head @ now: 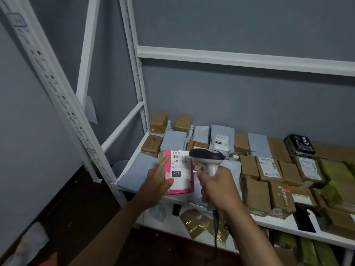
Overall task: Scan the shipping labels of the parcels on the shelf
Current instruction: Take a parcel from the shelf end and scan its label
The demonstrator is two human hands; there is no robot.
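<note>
Head view, single cam. Left hand (156,181) grips a pink parcel (178,172), thumb curled over its lower front edge, fingers along the left side; parcel held upright, just above the front-left part of the shelf (284,224). White shipping label (180,169) faces the cam: barcode at top, "231" printed in a black box lower down.

Right hand (219,186) wrapped tight round the grip of a barcode scanner (208,160); white handle, dark head. Scanner head sits just beside the label's upper right corner, overlapping it in view; whether it touches cannot be told. Dark cable (216,225) hangs down from the handle base.

Shelf deck behind and to the right carries many parcels, packed close: brown cardboard boxes (255,192), grey poly mailers (221,139), one black packet (299,144) at rear right. Some show white labels face up. A flat grey mailer (134,171) lies at the front-left corner, below the held parcel.

Lower tier: gold-coloured bags (199,223) and more packets, partly hidden.

White slotted uprights (57,93) frame the rack; grey wall (230,22) behind.
</note>
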